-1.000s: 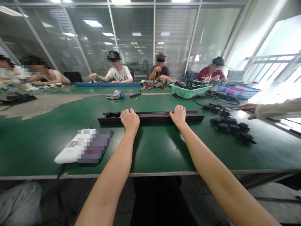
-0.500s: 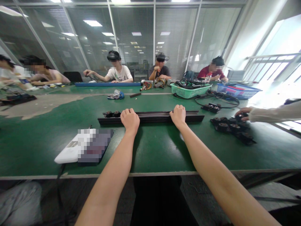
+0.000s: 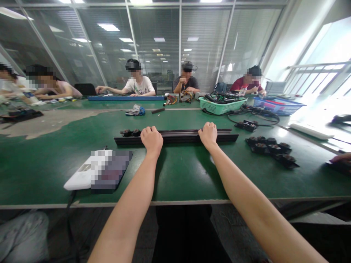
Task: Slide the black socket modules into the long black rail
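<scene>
A long black channel-shaped rail point(image 3: 181, 138) lies crosswise on the green table in front of me. My left hand point(image 3: 151, 140) is closed over its left half, fingers curled over the far side. Farther right, my right hand point(image 3: 208, 135) grips the same rail in a like way. Two small dark round parts point(image 3: 131, 133) sit in the rail's left end, left of my left hand. My fingertips are hidden behind the knuckles.
Several dark round parts on black plates point(image 3: 270, 148) lie to the right. A co-worker's hand point(image 3: 341, 158) is at the right edge. White and dark devices point(image 3: 79, 177) lie near left. A green basket point(image 3: 222, 106), a blue basket point(image 3: 279, 106) and cables stand farther back.
The co-worker's hand at the right has drawn back from the cluster of round parts toward the right edge, with a dark part. Both my hands and the rail stay in place.
</scene>
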{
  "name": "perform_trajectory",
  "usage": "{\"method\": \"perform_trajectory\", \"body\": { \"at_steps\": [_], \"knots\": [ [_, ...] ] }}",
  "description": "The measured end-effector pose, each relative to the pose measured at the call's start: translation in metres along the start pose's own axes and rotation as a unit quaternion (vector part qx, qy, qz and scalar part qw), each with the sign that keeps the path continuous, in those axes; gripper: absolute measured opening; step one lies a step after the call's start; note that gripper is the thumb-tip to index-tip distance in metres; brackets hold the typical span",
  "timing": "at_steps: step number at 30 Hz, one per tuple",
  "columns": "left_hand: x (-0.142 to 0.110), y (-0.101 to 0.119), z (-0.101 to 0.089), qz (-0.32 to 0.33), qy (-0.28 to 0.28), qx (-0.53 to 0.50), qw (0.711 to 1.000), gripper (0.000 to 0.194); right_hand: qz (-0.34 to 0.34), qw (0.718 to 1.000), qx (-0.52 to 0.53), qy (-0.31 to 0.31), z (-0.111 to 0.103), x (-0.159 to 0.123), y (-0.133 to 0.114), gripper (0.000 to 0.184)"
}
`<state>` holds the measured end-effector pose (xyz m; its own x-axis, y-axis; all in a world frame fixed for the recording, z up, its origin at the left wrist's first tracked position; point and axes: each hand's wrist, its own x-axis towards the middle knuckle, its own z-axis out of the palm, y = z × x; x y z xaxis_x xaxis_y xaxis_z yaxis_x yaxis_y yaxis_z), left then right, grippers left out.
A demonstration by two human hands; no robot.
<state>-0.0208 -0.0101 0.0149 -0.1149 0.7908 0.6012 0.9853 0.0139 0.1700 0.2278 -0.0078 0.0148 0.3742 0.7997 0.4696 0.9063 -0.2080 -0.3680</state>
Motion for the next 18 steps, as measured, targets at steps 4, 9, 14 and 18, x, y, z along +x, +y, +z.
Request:
{"method": "perform_trajectory", "body": {
  "at_steps": [4, 9, 14, 18],
  "knots": [
    [-0.0002, -0.0005, 0.0004, 0.001, 0.001, -0.003, 1.0, 0.033, 0.004, 1.0, 0.002, 0.003, 0.0002, 0.0015, 0.0038, 0.023],
    [-0.0005, -0.0009, 0.0009, 0.004, 0.004, 0.005, 1.0, 0.033, 0.01, 1.0, 0.0, 0.001, 0.0002, 0.003, 0.0068, 0.025],
    [-0.0009, -0.0001, 0.0001, 0.0, 0.003, 0.001, 1.0, 0.033, 0.011, 1.0, 0.002, 0.006, 0.0019, 0.0034, 0.0068, 0.026],
    [-0.0009, 0.0003, 0.0, -0.002, 0.004, -0.003, 1.0, 0.034, 0.009, 1.0, 0.004, 0.008, 0.0036, 0.0042, 0.0077, 0.026]
  ]
}}
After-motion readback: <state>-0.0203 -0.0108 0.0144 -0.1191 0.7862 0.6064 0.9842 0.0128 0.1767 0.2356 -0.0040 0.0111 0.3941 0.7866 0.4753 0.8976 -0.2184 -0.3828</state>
